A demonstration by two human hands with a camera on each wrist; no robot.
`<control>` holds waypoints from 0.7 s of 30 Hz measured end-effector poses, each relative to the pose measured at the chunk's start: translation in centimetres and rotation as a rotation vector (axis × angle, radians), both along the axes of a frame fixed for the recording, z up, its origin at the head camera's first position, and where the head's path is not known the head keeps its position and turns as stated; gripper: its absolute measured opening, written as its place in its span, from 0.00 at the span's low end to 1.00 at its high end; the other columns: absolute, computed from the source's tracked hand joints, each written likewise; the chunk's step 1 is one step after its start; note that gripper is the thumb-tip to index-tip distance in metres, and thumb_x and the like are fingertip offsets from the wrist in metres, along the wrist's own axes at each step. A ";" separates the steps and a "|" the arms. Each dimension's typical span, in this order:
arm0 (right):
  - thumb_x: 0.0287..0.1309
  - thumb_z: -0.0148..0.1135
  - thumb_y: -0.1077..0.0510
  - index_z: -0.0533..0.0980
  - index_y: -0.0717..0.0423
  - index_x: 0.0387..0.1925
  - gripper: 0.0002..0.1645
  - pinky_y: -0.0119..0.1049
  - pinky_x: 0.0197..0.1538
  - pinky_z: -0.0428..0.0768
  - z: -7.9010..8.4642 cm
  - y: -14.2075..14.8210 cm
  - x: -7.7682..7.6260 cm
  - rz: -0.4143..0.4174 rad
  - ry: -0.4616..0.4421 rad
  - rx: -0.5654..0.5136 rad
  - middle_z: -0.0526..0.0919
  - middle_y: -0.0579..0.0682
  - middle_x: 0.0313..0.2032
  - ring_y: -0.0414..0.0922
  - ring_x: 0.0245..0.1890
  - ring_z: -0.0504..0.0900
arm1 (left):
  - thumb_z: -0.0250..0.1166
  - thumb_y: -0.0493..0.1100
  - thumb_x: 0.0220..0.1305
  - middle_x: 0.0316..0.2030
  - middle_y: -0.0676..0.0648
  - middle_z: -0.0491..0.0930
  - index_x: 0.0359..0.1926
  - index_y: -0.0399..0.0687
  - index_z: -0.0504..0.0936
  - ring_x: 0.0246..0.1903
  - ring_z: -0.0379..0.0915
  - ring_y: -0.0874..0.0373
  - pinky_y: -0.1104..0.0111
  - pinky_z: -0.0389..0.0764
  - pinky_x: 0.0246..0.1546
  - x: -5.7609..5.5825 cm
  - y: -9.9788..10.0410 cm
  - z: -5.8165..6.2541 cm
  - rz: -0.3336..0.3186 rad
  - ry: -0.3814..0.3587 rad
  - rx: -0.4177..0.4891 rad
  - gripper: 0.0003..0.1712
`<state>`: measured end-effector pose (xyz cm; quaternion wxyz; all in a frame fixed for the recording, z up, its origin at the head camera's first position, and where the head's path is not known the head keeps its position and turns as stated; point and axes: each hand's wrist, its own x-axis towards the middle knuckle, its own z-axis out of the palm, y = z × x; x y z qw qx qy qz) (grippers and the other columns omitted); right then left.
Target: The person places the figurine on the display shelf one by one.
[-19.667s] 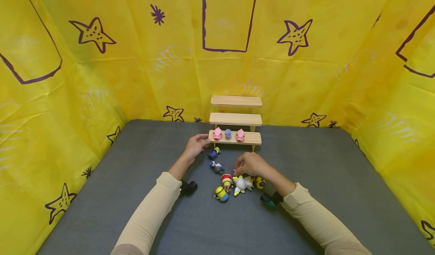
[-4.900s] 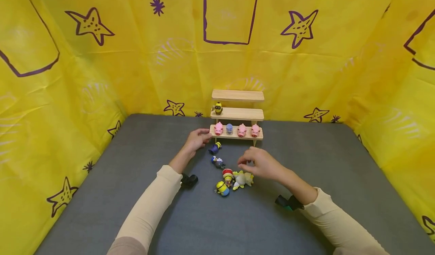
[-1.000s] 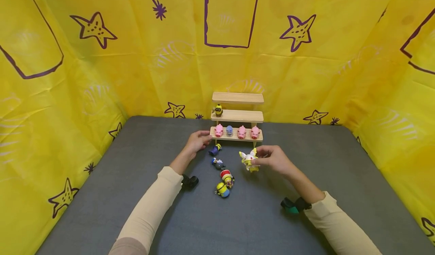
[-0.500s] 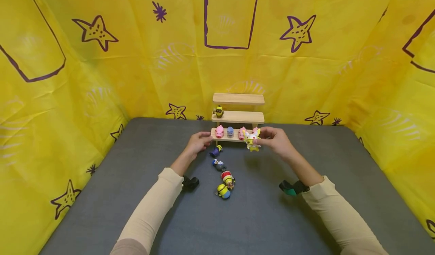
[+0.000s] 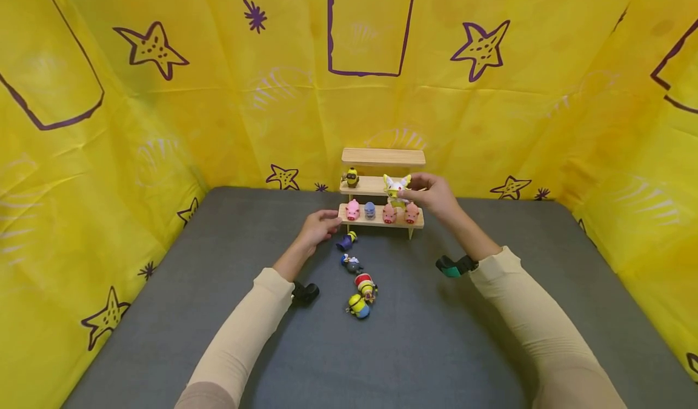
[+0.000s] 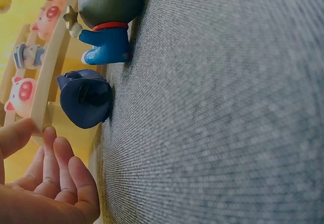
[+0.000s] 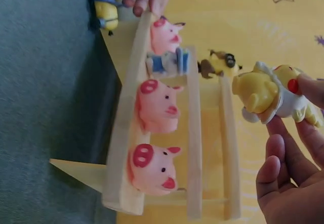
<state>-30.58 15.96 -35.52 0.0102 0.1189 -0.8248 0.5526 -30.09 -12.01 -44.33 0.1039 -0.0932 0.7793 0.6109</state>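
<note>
My right hand (image 5: 436, 196) pinches a white and yellow toy figure (image 5: 396, 186) with big ears, its thumb and fingertips round the body. In the right wrist view the figure (image 7: 273, 92) is beside the middle and top steps of a wooden display stand (image 5: 383, 156). My left hand (image 5: 317, 230) holds the left end of the lowest step between thumb and fingers, as the left wrist view also shows. On that step stand pink toy pigs (image 5: 389, 213) and a small blue-grey figure (image 5: 370, 210). A yellow-headed minion figure (image 5: 352, 177) stands at the middle step's left end.
Several toy figures lie on the grey cloth before the stand: a purple-blue one (image 5: 346, 240), a grey and blue one (image 5: 351, 264), a red and yellow one (image 5: 366, 287) and a minion in blue (image 5: 358, 306). Yellow patterned cloth (image 5: 272, 124) hangs close behind the stand.
Earlier, a pig joined the lowest step and the minion the middle one. My right hand has since lifted the white and yellow figure off the cloth to middle-step height. My left hand stays put.
</note>
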 end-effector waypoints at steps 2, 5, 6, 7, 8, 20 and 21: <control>0.53 0.72 0.60 0.77 0.68 0.47 0.22 0.34 0.40 0.77 0.2 -0.3 -0.5 -0.005 0.009 0.003 0.78 0.38 0.32 0.41 0.38 0.75 | 0.63 0.46 0.67 0.48 0.42 0.82 0.60 0.46 0.76 0.41 0.76 0.56 0.68 0.76 0.38 0.0 0.0 0.0 0.003 -0.005 0.001 0.22; 0.52 0.72 0.59 0.78 0.67 0.46 0.22 0.31 0.39 0.76 0.5 -0.7 -1.2 -0.011 0.017 0.003 0.79 0.40 0.32 0.42 0.39 0.75 | 0.63 0.46 0.67 0.48 0.41 0.82 0.61 0.46 0.76 0.42 0.76 0.55 0.68 0.76 0.38 0.0 0.1 0.1 0.002 -0.005 -0.003 0.23; 0.52 0.73 0.59 0.78 0.67 0.46 0.22 0.31 0.39 0.76 0.5 -0.8 -1.4 -0.012 0.021 0.008 0.79 0.40 0.32 0.42 0.40 0.75 | 0.63 0.46 0.67 0.49 0.41 0.82 0.61 0.46 0.76 0.42 0.76 0.55 0.68 0.76 0.39 0.1 0.1 0.1 0.001 -0.006 -0.003 0.23; 0.52 0.73 0.58 0.78 0.67 0.45 0.22 0.30 0.39 0.75 0.6 -0.9 -1.6 -0.010 0.024 0.013 0.79 0.40 0.32 0.42 0.40 0.75 | 0.63 0.46 0.67 0.49 0.41 0.82 0.61 0.46 0.76 0.42 0.77 0.55 0.68 0.76 0.39 0.1 0.1 0.1 0.001 -0.006 -0.004 0.23; 0.52 0.73 0.58 0.78 0.66 0.45 0.22 0.29 0.39 0.75 0.6 -1.0 -1.8 -0.010 0.021 0.007 0.80 0.40 0.32 0.42 0.40 0.75 | 0.62 0.46 0.67 0.49 0.41 0.82 0.61 0.46 0.76 0.43 0.77 0.55 0.68 0.76 0.39 0.1 0.1 0.1 0.000 -0.006 -0.005 0.23; 0.55 0.70 0.58 0.76 0.67 0.48 0.22 0.37 0.46 0.75 0.5 -2.7 -4.1 -0.024 0.007 -0.067 0.78 0.41 0.32 0.38 0.37 0.76 | 0.62 0.46 0.67 0.50 0.42 0.82 0.61 0.47 0.76 0.43 0.77 0.54 0.67 0.76 0.40 0.1 -0.1 0.2 0.003 -0.017 -0.007 0.23; 0.55 0.70 0.59 0.76 0.67 0.48 0.22 0.38 0.46 0.76 0.4 -2.8 -4.3 -0.028 0.008 -0.065 0.78 0.41 0.33 0.38 0.36 0.76 | 0.63 0.46 0.67 0.50 0.42 0.82 0.61 0.47 0.76 0.43 0.77 0.55 0.67 0.76 0.40 0.1 -0.1 0.2 0.004 -0.016 -0.006 0.23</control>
